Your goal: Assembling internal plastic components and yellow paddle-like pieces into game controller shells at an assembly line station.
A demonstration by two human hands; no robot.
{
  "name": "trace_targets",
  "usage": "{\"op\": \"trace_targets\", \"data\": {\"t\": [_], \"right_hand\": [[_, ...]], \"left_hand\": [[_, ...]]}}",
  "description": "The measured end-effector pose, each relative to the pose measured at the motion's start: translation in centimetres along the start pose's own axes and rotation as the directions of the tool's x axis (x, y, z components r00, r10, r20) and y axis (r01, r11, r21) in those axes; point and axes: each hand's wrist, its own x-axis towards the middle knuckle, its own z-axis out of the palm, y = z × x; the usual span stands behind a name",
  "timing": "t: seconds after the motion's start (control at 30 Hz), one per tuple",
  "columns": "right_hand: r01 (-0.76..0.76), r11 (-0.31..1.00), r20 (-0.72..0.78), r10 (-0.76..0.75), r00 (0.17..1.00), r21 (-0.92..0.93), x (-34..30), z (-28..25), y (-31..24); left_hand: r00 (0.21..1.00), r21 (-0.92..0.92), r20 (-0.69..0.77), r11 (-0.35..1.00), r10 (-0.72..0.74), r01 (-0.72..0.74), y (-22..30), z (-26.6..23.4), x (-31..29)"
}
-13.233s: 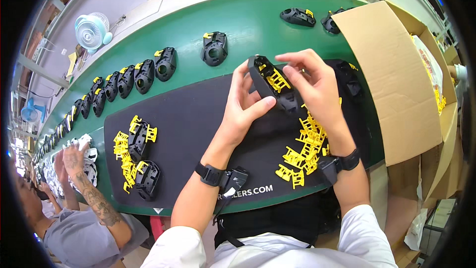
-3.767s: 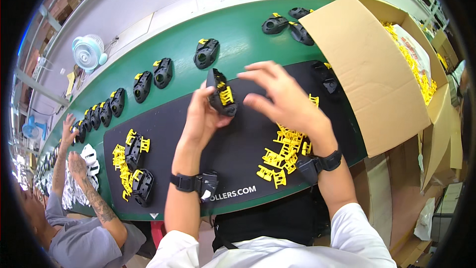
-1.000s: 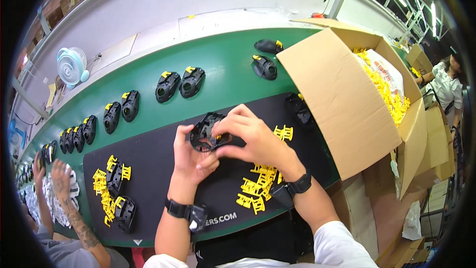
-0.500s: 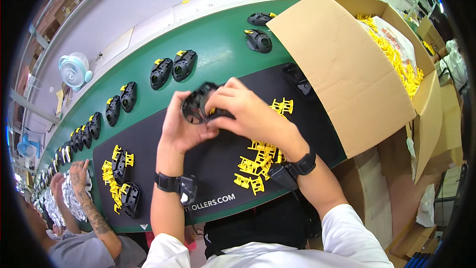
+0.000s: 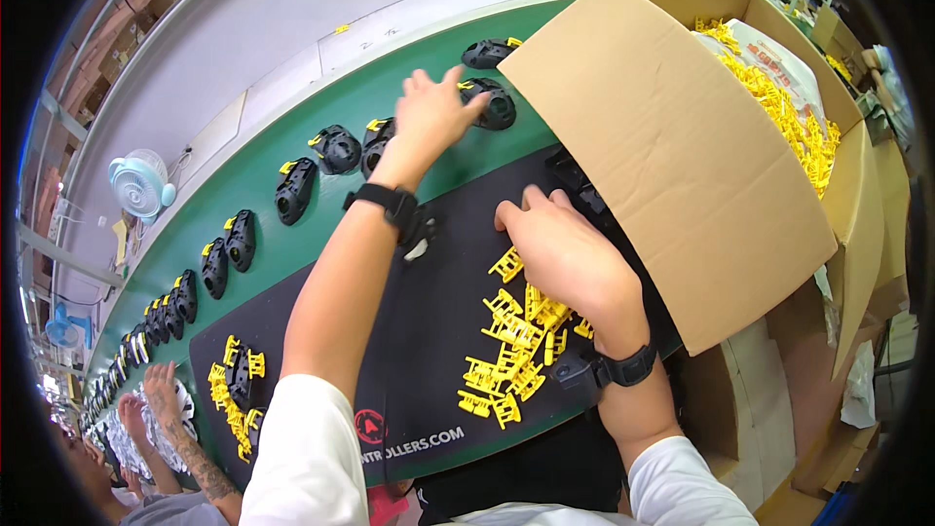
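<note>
My left hand (image 5: 433,117) stretches over the far green part of the bench, its fingers spread and holding nothing. Just beyond its fingertips sits a black plastic shell (image 5: 495,107) with a yellow clip on it. Another black shell (image 5: 378,148) is partly covered by my left wrist. Over the black mat (image 5: 429,282), my right hand (image 5: 565,244) has its fingers loosely bent and apart, with nothing seen in them. It is close to a black part (image 5: 575,180) at the mat's far right. Below it lies a loose pile of yellow clips (image 5: 511,341).
A large cardboard box (image 5: 672,166) with many yellow clips (image 5: 779,107) inside stands at the right. More black shells (image 5: 295,190) line the green bench. At the mat's left lie yellow clips (image 5: 224,394) and black shells. A co-worker's arm (image 5: 185,433) shows at lower left.
The black shell that both hands held has left them, and the row on the bench has one more. My left hand has reached far forward; my right has moved rightward.
</note>
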Motion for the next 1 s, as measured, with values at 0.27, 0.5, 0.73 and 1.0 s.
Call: {"op": "trace_targets", "data": {"t": [0.27,0.5,0.73,1.0], "right_hand": [[0.087,0.917,-0.32,0.046,0.946,0.389,2.1,-1.1,0.0],[0.223,0.378,-0.32,0.216,0.923,0.899,3.6,-0.2,-0.9],[0.381,0.566,-0.511,0.085,0.855,0.731,3.4,2.0,-5.8],[0.394,0.769,-0.643,0.029,0.765,0.504,3.1,2.1,-6.9]], "left_hand": [[0.985,-0.201,0.162,0.975,-0.064,0.096,1.5,2.4,2.3],[0.968,-0.929,0.25,-0.275,0.026,0.247,-1.9,-6.0,-12.8],[0.995,-0.958,0.084,-0.278,-0.061,0.064,-0.5,-6.8,-23.1],[0.995,-0.951,0.06,-0.307,-0.08,0.032,-0.1,-6.6,-23.7]]}}
